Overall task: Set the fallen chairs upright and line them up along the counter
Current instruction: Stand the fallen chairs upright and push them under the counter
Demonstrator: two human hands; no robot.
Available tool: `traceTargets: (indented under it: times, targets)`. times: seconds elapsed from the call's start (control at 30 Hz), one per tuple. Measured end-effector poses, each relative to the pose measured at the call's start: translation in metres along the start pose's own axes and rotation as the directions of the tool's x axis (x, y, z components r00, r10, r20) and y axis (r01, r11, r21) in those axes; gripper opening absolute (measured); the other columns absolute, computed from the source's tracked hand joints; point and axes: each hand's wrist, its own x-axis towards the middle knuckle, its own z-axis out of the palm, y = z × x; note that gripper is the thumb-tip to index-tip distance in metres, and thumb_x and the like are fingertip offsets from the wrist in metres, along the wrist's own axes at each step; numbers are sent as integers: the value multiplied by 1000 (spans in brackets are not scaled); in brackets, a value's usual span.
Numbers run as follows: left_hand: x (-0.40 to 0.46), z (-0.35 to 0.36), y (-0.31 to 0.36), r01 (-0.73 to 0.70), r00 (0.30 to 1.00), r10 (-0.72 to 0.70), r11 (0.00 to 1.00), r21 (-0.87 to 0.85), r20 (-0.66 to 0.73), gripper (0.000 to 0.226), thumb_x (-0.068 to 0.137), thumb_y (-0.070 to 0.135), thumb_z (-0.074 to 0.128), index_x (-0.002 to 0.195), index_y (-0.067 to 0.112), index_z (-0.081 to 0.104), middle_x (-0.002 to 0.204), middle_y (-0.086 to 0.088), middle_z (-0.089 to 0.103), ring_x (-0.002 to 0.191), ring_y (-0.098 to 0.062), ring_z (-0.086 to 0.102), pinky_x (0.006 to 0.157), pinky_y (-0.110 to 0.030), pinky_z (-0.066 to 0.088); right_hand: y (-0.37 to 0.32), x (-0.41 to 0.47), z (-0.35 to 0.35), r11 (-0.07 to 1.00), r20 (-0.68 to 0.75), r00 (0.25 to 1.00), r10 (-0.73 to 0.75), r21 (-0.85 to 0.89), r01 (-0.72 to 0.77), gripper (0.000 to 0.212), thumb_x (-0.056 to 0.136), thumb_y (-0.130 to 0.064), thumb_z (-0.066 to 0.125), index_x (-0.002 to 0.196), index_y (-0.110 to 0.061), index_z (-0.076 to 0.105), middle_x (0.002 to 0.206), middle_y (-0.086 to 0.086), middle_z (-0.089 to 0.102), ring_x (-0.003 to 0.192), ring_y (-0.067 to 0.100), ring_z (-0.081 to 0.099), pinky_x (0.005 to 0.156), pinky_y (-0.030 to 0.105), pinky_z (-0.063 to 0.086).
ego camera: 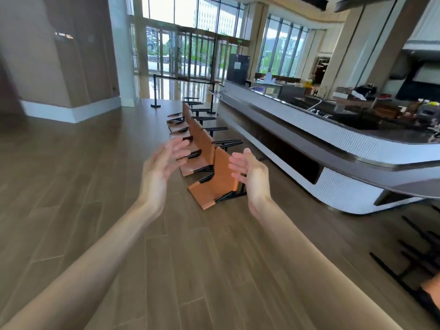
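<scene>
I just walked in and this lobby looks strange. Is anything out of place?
Yes. A row of tan chairs lies tipped over on the wooden floor beside the counter, their black legs pointing sideways toward it. None stands upright.

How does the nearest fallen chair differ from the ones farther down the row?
The nearest chair lies apart at the row's near end, between both open hands; the farther chairs lie packed close together. The nearest shows its whole tan backrest; the farther ones overlap, partly hidden. All are tipped over beside the counter, legs pointing toward it.
</scene>
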Motion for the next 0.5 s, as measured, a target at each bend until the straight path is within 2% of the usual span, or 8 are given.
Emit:
traceTargets:
  times: [0.13, 0.27, 0.5]
  targets:
    - [75, -51, -54, 6, 999, -5, 1000, 21, -53, 46, 98, 45, 42, 124, 15, 65, 125, -7, 71, 116, -23, 67, 106, -42, 50, 42, 93, 64, 1000, 68, 998, 5, -22, -4, 42, 108, -39, 43, 114, -10, 73, 113, 7, 75, 109, 21, 69, 105, 44, 51]
    - [187, -121, -115, 50, 993, -45, 998, 41, -105, 48, 99, 47, 44, 127, 13, 63, 127, -8, 70, 117, -23, 67, 108, -44, 48, 74, 208, 160, 1000, 96, 995, 1, -22, 1, 46, 108, -41, 42, 121, -7, 71, 116, 8, 74, 108, 20, 70, 105, 44, 51]
    - [404, -207, -163, 94, 987, -82, 993, 76, -140, 44, 103, 37, 42, 128, 7, 62, 125, -10, 70, 116, -26, 67, 108, -53, 46, 73, 389, 308, 1000, 117, 993, 9, 26, -12, 41, 107, -40, 44, 113, -11, 73, 112, 6, 76, 106, 21, 71, 105, 44, 51]
